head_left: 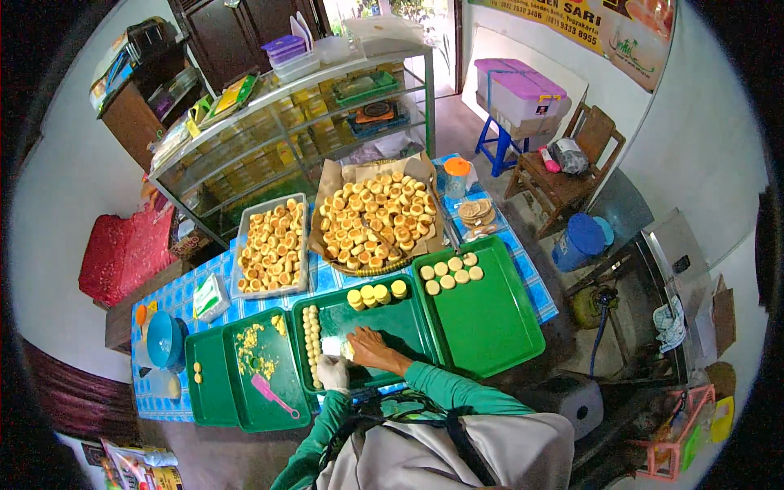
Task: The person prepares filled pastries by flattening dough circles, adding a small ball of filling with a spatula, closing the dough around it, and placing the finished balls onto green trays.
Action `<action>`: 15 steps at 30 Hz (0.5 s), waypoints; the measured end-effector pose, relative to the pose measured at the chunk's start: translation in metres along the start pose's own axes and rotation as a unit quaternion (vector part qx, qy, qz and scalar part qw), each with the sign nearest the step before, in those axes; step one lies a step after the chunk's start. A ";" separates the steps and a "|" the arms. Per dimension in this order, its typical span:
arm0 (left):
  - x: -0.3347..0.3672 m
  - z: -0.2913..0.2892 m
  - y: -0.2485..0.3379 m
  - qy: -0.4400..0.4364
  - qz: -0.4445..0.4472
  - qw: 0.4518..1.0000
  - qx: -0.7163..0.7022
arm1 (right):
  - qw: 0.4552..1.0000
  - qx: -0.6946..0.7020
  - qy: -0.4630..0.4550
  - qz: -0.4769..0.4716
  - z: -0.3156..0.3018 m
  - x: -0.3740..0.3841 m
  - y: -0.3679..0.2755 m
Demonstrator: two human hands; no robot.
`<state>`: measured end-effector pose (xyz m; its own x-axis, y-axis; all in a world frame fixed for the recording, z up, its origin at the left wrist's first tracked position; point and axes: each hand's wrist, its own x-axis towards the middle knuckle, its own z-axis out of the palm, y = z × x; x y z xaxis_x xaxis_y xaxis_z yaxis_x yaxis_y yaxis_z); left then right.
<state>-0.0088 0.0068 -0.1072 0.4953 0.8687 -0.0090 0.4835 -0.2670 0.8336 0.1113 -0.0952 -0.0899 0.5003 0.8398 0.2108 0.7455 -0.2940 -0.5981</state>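
My left hand point(332, 373), in a white glove, rests over the near left part of a green tray point(400, 327). Its fingers are curled, and whatever they hold is hidden. From the right, my bare right hand point(374, 349) reaches over the same tray, fingers bent around a small pale yellow piece point(348, 350) that looks like dough. A whitish flat patch point(331, 345) lies between the hands. Along the tray's left side runs a row of pale dough balls point(311, 335). Short stacks of yellow dough discs point(376, 295) stand at its far edge.
Another green tray point(498, 327) at right carries several pale rounds point(447, 273). Left, a tray holds yellow crumbs point(255, 347) and a pink spatula point(273, 395). Beyond are a basket of baked pastries point(380, 216), a plastic tub of pastries point(272, 245) and a blue bowl point(166, 339).
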 end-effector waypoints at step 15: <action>0.005 -0.015 0.002 0.018 -0.202 0.934 -0.293 | 0.999 0.025 -0.021 -0.003 -0.012 0.010 -0.018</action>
<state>-0.0161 0.0166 -0.0974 0.3287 0.8650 -0.3792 0.1427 0.3515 0.9253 0.1080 -0.0869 -0.0676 0.4758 0.8604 0.1828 0.7254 -0.2663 -0.6347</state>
